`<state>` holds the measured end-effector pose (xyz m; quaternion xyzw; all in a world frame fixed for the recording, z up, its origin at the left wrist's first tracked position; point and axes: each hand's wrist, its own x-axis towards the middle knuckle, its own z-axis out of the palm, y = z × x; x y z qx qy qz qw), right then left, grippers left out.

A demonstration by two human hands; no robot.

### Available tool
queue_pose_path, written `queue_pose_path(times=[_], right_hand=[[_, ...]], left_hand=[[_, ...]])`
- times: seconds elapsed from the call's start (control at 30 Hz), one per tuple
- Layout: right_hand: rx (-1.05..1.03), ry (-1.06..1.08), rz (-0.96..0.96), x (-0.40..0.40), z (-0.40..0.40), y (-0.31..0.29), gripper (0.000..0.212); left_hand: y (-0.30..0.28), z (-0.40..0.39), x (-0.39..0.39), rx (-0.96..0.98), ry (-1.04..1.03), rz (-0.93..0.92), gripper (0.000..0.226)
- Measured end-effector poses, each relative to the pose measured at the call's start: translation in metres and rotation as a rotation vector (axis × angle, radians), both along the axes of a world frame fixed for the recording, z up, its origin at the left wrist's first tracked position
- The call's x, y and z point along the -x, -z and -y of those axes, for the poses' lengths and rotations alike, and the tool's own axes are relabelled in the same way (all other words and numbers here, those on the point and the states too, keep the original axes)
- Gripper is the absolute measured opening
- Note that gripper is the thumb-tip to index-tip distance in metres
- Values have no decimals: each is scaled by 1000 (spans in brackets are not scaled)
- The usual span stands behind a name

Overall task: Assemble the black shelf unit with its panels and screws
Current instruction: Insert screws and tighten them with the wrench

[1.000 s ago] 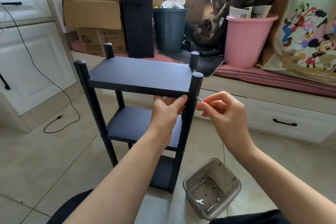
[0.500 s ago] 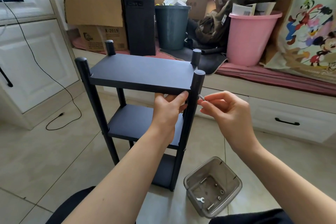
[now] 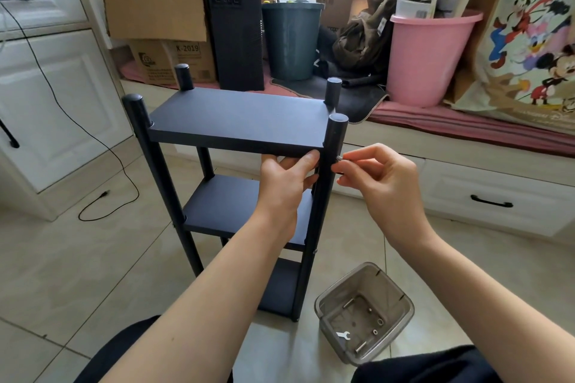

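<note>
A black shelf unit (image 3: pixel 239 121) with three panels and four round posts stands upright on the tiled floor. My left hand (image 3: pixel 287 177) grips the front edge of the top panel from below, thumb on the edge, right beside the front right post (image 3: pixel 329 190). My right hand (image 3: pixel 379 177) pinches a small silver screw (image 3: pixel 339 158) whose tip touches the right side of that post, just below the top panel.
A clear plastic tub (image 3: pixel 364 311) on the floor at lower right holds a small white wrench, screws and washers. Behind the shelf are cardboard boxes (image 3: pixel 155 6), a black computer tower (image 3: pixel 236 28), a dark bin (image 3: pixel 291 40) and a pink bucket (image 3: pixel 429 56). White cabinets (image 3: pixel 53 87) stand left.
My right hand has moved the screw left until its tip meets the front right post. My left hand stays on the top panel's edge.
</note>
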<state>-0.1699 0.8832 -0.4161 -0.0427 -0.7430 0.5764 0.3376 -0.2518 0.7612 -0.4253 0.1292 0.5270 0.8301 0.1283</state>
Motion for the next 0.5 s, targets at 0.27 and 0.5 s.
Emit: queue_pose_path(times=[0.27,0.5], right_hand=[[-5,4,-2,3,0,0,4],[-101,46,14,4,-1,1,8]], left_hand=[[0,0,-1,-6,-8,14,24],[0,-1,-2,16,-34,16,22]])
